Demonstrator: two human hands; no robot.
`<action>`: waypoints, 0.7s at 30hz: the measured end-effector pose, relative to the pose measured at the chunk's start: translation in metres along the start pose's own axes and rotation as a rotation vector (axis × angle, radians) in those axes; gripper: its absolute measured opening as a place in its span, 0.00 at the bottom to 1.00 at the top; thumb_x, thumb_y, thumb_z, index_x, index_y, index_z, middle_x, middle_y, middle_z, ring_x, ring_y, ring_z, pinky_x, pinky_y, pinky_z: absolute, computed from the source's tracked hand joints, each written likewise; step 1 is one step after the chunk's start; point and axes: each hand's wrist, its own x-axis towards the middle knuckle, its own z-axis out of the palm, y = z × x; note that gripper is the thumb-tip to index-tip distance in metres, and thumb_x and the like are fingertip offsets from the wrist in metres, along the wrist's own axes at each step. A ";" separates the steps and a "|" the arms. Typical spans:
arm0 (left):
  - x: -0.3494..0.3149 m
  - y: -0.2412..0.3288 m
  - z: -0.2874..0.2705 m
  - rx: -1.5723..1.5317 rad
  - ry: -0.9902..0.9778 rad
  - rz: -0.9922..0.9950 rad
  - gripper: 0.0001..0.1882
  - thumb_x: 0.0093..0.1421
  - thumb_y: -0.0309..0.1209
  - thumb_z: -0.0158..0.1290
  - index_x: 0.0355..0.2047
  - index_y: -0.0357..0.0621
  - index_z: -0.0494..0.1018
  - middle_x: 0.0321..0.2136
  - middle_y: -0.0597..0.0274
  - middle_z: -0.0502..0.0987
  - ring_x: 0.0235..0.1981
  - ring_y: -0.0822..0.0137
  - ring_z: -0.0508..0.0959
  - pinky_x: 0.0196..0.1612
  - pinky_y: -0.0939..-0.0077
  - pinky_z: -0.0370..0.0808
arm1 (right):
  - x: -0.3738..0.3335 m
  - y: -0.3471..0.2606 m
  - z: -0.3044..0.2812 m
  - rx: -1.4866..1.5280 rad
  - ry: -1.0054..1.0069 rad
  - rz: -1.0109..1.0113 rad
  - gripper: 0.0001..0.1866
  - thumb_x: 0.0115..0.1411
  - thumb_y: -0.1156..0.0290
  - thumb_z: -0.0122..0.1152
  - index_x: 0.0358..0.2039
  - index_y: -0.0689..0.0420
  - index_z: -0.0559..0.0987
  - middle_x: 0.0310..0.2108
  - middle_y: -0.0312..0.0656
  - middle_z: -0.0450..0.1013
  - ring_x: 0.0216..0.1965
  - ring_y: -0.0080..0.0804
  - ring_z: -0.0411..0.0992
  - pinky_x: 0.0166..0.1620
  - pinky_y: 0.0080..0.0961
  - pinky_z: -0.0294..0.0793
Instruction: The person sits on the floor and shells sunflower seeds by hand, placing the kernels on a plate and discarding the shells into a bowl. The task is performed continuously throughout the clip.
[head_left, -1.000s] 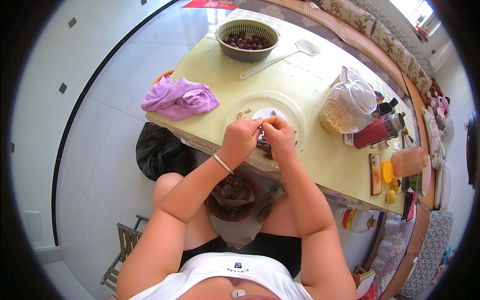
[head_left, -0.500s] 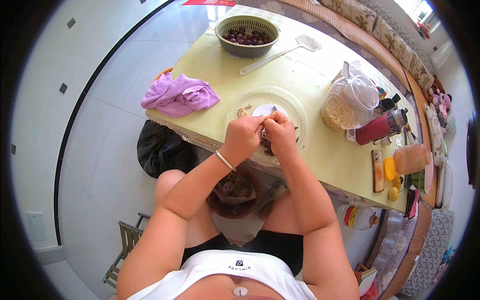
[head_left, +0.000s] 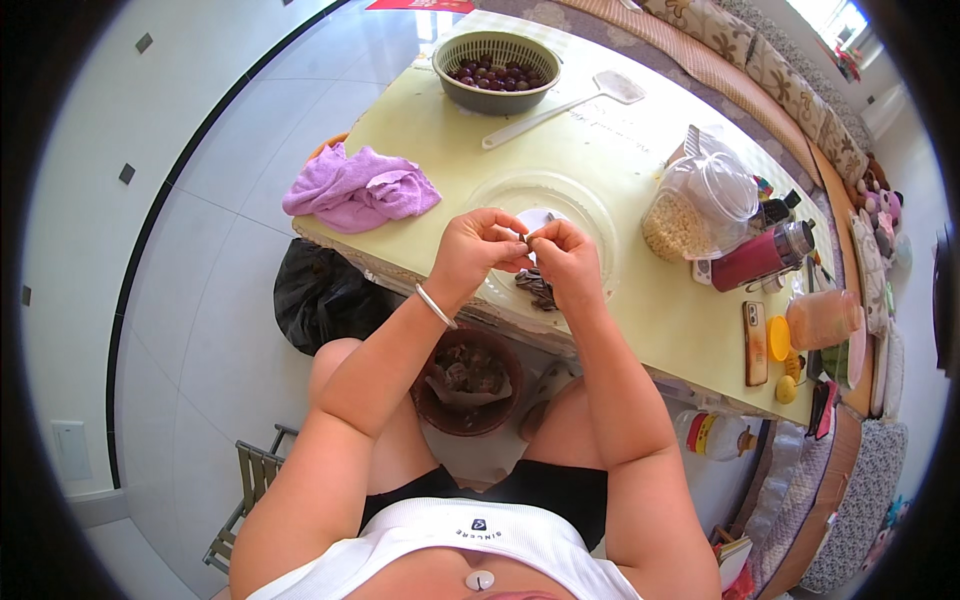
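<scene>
Above a clear round plate (head_left: pixel 607 225), my two hands meet with their fingertips pinched together. Between them is a small dark sunflower seed (head_left: pixel 524 238), partly hidden by the fingers. My left hand (head_left: pixel 478 252), with a silver bangle on its wrist, grips it from one side. From the other side, my right hand (head_left: pixel 567 262) pinches it between thumb and forefinger. Under the fingers lies a pile of dark striped sunflower seeds (head_left: pixel 535 290) on the near part of the plate. Behind the fingertips shows part of a small white dish (head_left: pixel 540 216).
A strainer basket of grapes (head_left: pixel 497 85) stands at the far left, beside a white spatula (head_left: pixel 560 113). The purple cloth (head_left: pixel 360 190) lies at the left edge. Rightward are a tub (head_left: pixel 680 225), a flask (head_left: pixel 750 268) and a phone (head_left: pixel 755 343). Below stands a bin (head_left: pixel 463 420).
My hands have drawn slightly apart and the fingers have loosened, so the dark seed now shows between the fingertips. My left hand has shifted a little up and left.
</scene>
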 end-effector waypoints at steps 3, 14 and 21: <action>0.001 -0.002 -0.001 0.011 -0.012 0.016 0.10 0.55 0.16 0.58 0.38 0.36 0.75 0.29 0.53 0.81 0.27 0.64 0.84 0.32 0.76 0.83 | 0.000 0.002 0.001 -0.005 0.018 -0.011 0.02 0.53 0.78 0.59 0.25 0.60 0.76 0.22 0.31 0.71 0.21 0.13 0.64 0.25 0.13 0.61; -0.002 0.002 0.006 0.166 0.026 0.097 0.10 0.56 0.15 0.56 0.39 0.32 0.75 0.31 0.55 0.81 0.31 0.67 0.83 0.36 0.78 0.82 | 0.001 0.005 -0.002 0.268 0.004 0.131 0.02 0.58 0.78 0.59 0.32 0.60 0.75 0.23 0.35 0.72 0.19 0.17 0.65 0.20 0.13 0.60; -0.006 -0.005 0.013 0.529 0.098 0.380 0.04 0.56 0.17 0.58 0.33 0.32 0.80 0.30 0.56 0.81 0.32 0.69 0.82 0.36 0.79 0.81 | 0.002 0.009 -0.006 0.426 -0.013 0.186 0.02 0.59 0.77 0.59 0.32 0.59 0.75 0.24 0.37 0.72 0.19 0.20 0.67 0.21 0.16 0.62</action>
